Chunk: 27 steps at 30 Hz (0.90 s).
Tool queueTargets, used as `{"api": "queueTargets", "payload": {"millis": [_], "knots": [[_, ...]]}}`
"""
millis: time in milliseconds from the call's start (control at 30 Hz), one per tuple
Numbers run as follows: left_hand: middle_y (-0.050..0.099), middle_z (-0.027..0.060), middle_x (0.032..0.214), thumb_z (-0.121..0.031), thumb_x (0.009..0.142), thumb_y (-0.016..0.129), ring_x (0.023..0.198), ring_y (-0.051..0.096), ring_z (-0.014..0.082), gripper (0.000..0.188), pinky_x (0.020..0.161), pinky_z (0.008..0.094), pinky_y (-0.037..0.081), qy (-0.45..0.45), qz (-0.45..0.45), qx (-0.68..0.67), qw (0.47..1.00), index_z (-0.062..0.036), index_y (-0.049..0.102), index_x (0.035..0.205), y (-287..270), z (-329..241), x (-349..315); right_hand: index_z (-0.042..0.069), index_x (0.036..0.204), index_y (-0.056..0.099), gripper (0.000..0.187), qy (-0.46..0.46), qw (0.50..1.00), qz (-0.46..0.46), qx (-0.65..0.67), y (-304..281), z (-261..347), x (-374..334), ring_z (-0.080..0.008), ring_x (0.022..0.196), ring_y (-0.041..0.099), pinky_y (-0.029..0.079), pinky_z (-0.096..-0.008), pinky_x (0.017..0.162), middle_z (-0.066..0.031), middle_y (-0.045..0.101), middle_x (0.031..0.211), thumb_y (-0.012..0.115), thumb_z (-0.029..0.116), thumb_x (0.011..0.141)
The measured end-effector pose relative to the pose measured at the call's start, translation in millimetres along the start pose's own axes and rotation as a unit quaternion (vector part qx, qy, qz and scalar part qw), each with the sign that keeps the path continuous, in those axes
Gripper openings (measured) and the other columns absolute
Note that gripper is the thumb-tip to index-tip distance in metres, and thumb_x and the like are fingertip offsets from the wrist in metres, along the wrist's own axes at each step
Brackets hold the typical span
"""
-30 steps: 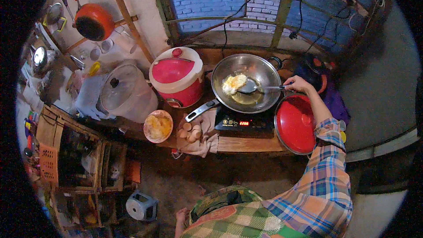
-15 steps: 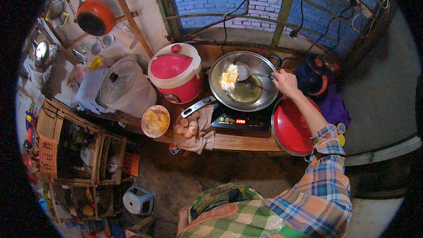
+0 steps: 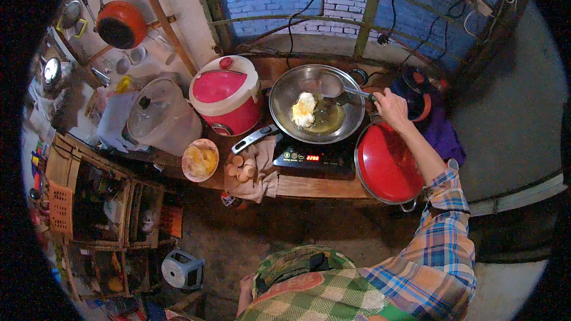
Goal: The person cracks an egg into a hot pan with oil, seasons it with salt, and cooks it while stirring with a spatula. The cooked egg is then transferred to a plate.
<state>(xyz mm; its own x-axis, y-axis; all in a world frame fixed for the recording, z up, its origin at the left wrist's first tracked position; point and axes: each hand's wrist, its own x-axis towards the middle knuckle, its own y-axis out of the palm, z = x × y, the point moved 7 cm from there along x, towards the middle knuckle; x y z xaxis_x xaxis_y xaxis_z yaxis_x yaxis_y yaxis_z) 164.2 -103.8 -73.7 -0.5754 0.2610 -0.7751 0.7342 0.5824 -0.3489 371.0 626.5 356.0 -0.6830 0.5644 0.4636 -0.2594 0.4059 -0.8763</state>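
Closed around the handle of a metal ladle (image 3: pixel 333 88), my right hand (image 3: pixel 392 109) is at the right side of a steel frying pan (image 3: pixel 280 107). The ladle's bowl is inside the pan, up against the far wall and slightly above the oil. A puffy white-and-yellow mass of fried egg (image 3: pixel 304 111) lies in the oil at the pan's left. Under the pan is a black induction cooker (image 3: pixel 333 163) with a lit red display. My left hand (image 3: pixel 245 287) shows only in part, low beside my checked apron (image 3: pixel 309 297), its fingers hard to make out.
A red lid (image 3: pixel 389 163) rests right of the cooker. Left of the pan handle are eggshells on a cloth (image 3: pixel 241 167), a bowl with yellow residue (image 3: pixel 200 160), a red-and-white rice cooker (image 3: pixel 223 92) and a lidded plastic bucket (image 3: pixel 163 116). A stool (image 3: pixel 182 269) stands on the floor.
The ladle's bowl has moved away from the egg, up toward the pan's far wall. The egg now lies apart from it in the oil. The whole view has shifted slightly.
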Motion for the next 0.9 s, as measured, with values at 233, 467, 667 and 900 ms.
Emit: {"api": "queueTargets", "payload": {"millis": [233,467,667,900], "knots": [[0.064,0.0116,0.099,-0.019,0.091,0.052,0.090,0.060,0.0218,0.023,0.077,0.0378,0.048,0.009,0.001,-0.011,1.000,0.0003,0.065,0.093,-1.6,8.9,19.8,0.016,0.101,0.067,0.028,0.159,0.961,0.213,0.073,-3.6,-20.3,-33.0,-0.0322,0.083,0.062,0.048,-0.0434,0.074,-0.0121,0.065,0.089,0.064,0.029,0.076],[0.065,0.0101,0.098,-0.016,0.090,0.056,0.085,0.061,0.0201,0.019,0.072,0.0358,0.050,0.050,0.031,-0.043,0.997,-0.0004,0.065,0.097,-17.7,-13.4,48.8,0.017,0.096,0.070,0.028,0.143,0.912,0.371,0.103,-18.4,7.9,-28.5,-0.0295,0.089,0.063,0.049,-0.0403,0.079,-0.0131,0.067,0.092,0.066,0.034,0.074],[0.065,0.0094,0.091,-0.019,0.086,0.062,0.075,0.060,0.0173,0.019,0.065,0.0344,0.050,0.013,0.027,-0.084,0.996,-0.0012,0.066,0.090,-23.1,-49.3,42.3,0.015,0.096,0.069,0.030,0.175,0.917,0.335,0.127,0.4,46.1,-40.7,-0.0291,0.088,0.064,0.050,-0.0415,0.080,-0.0114,0.067,0.094,0.065,0.037,0.076],[0.063,0.0087,0.079,-0.031,0.088,0.058,0.067,0.057,0.0170,0.034,0.058,0.0345,0.046,0.045,0.031,0.056,0.997,0.0004,0.065,0.077,-52.7,-8.9,73.1,0.015,0.102,0.067,0.034,0.266,0.910,0.264,0.181,50.4,68.3,-45.8,-0.0316,0.094,0.062,0.048,-0.0416,0.081,-0.0144,0.065,0.099,0.065,0.036,0.076]]}}
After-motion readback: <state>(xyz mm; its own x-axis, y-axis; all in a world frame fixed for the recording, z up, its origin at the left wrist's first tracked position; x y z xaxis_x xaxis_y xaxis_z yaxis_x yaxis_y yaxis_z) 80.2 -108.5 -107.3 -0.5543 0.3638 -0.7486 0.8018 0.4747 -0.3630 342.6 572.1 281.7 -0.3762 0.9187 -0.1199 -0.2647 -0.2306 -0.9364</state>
